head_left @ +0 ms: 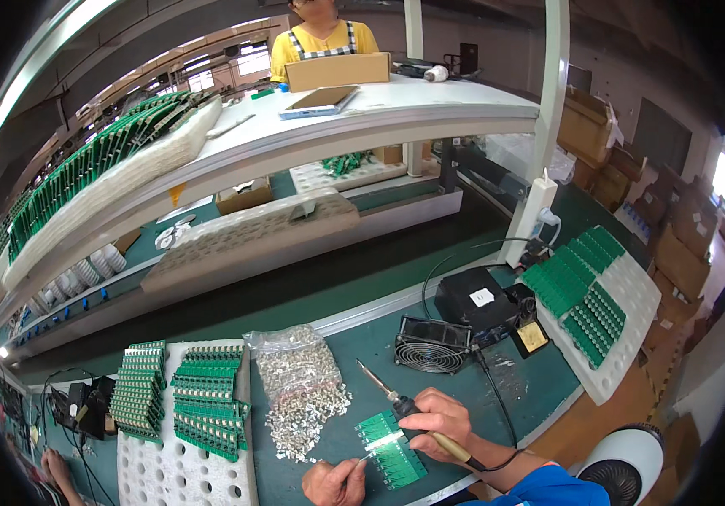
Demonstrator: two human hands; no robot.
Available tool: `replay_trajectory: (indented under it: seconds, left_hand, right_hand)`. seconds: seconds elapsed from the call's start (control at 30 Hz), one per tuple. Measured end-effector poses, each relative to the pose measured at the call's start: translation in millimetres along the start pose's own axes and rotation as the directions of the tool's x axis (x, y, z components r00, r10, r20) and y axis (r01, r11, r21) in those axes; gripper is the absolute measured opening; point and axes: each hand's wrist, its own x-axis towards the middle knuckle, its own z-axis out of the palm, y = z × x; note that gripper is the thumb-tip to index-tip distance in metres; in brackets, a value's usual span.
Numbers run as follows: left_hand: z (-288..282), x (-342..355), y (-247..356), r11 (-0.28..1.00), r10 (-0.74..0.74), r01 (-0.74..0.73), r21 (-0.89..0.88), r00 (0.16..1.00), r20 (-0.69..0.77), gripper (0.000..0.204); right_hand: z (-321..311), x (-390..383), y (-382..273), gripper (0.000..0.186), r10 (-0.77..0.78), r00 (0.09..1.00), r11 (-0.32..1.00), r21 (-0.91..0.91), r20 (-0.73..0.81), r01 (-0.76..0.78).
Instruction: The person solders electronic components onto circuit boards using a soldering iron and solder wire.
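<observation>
My right hand (440, 422) is closed round a soldering iron (402, 405), its metal tip raised toward the upper left. Under it lies a green circuit board panel (392, 460) with a pale strip across it. My left hand (335, 485) pinches a thin item, too small to name, at the panel's left side. Just behind sit a heap of small metal parts (299, 426) and a clear bag (291, 358) full of them.
Foam trays with board stacks (210, 396) (569, 287) flank me. A fan (430, 354), black station (472, 299) and tip stand (531, 337) sit behind my right hand. A shelf (396, 105) spans above. A co-worker (324, 38) is beyond; another person's hand (54, 468) is far left.
</observation>
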Motion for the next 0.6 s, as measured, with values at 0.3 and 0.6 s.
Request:
replay_trajectory:
  seconds: [0.3, 0.6]
  left_hand:
    - [4.0, -13.1, -2.0, 0.999, -0.015, 0.016, -0.027, 0.999, 0.045, 0.024]
    - [-2.1, 9.4, 10.7, 0.999, 0.039, -0.039, -0.03, 0.999, 0.019, 0.019]
  right_hand:
    - [5.5, 0.1, -9.9, 0.025, -0.015, 1.0, 1.0, -0.015, -0.017, 0.015]
    - [7.6, -0.4, -20.4, 0.025, 0.0, 0.999, 0.999, 0.045, 0.041, -0.002]
